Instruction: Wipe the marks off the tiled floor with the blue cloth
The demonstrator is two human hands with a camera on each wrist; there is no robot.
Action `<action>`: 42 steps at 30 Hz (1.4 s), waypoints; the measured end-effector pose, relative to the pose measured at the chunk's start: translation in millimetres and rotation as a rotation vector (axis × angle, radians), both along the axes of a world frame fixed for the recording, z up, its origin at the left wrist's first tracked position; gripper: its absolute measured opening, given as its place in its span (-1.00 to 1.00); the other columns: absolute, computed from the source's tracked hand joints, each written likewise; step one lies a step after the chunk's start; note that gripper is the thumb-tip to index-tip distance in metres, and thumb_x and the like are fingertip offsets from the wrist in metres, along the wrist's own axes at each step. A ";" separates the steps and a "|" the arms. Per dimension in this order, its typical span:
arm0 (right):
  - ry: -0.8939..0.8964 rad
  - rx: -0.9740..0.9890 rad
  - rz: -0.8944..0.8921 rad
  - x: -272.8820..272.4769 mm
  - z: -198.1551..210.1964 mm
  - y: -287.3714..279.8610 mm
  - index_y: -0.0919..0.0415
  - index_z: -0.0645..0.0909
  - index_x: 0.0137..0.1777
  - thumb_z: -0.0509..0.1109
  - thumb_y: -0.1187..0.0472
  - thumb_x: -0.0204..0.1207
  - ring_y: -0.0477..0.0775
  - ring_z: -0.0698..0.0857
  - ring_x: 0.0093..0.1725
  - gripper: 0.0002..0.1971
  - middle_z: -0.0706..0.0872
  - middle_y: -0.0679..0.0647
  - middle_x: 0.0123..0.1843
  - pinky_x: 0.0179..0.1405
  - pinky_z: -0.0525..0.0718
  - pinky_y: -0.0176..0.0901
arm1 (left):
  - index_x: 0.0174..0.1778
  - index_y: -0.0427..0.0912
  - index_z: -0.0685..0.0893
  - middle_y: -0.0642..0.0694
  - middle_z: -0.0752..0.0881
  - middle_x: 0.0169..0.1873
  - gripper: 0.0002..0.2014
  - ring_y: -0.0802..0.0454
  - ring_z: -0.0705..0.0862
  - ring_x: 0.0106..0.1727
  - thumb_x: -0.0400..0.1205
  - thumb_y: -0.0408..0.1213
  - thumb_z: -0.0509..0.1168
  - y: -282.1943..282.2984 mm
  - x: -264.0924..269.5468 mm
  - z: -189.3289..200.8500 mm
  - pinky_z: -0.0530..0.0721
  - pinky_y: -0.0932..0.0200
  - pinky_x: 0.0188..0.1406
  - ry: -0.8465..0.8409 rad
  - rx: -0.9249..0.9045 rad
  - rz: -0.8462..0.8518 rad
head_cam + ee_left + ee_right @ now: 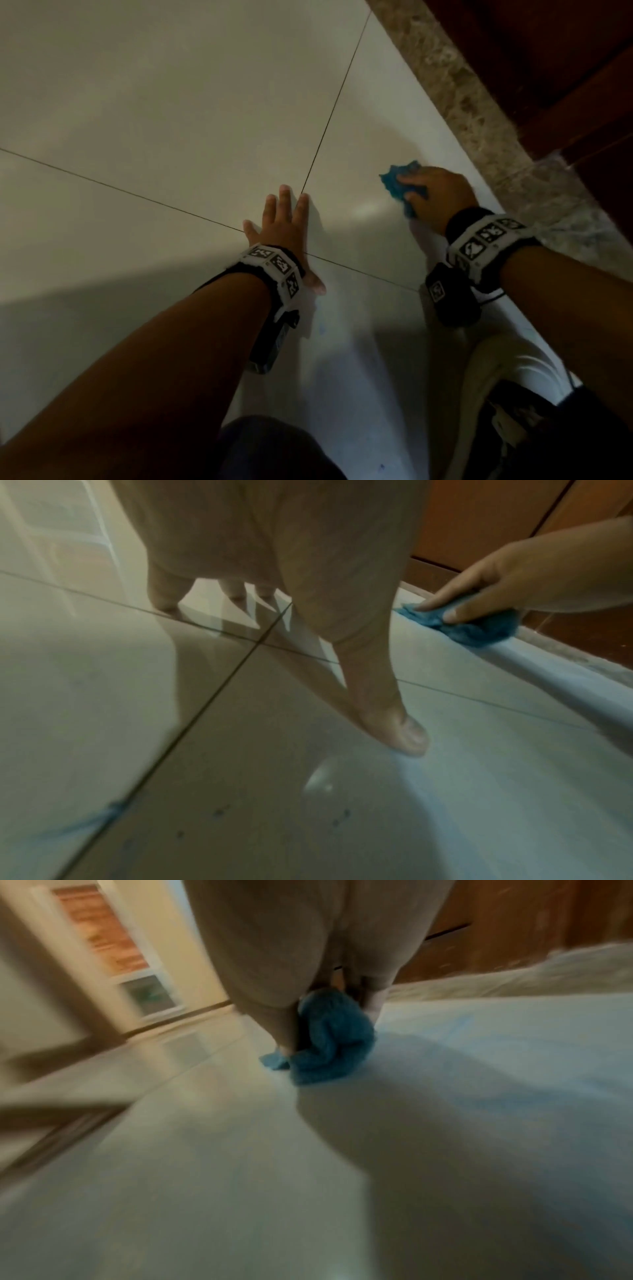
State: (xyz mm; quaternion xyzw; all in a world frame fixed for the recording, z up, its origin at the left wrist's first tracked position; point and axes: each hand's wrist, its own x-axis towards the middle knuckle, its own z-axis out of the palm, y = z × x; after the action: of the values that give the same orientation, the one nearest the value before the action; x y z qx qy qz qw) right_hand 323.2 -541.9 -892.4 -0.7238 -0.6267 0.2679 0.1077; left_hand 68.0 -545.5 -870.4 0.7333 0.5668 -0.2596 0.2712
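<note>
The right hand is gripping a bunched blue cloth, fingers curled over it and pressing it onto the pale tiled floor, close beside a speckled stone threshold. The left hand is lying flat with fingers straight and spread, palm bracing on the floor where dark grout lines are crossing, holding nothing. Faint blue marks are showing on the tiles near the left wrist.

floor: pale ceramic tile, smooth and glossy, thin dark grout lines
blue cloth: fluffy, nubby terry fabric
threshold strip: speckled grey-brown stone, polished
door: dark reddish wood, smooth
wrist bands: matt white plastic panels with black fabric
</note>
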 end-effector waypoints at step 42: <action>-0.089 0.016 0.014 19.1 5.8 -11.9 0.19 0.54 0.41 0.26 0.34 0.55 0.29 0.45 0.45 -0.58 0.45 0.26 0.51 0.48 0.27 -0.13 | 0.63 -0.07 -0.47 -0.08 -0.50 0.61 0.53 -0.14 -0.40 0.65 0.13 0.21 0.64 1.6 75.3 1.8 -0.15 -0.41 0.58 -0.019 -0.021 -0.203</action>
State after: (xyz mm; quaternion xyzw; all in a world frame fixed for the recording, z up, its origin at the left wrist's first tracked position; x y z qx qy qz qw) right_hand 342.4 -553.8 -886.6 -0.7295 -0.6382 0.2312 0.0837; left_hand 143.3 -543.9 -868.7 0.7865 0.4844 -0.2847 0.2564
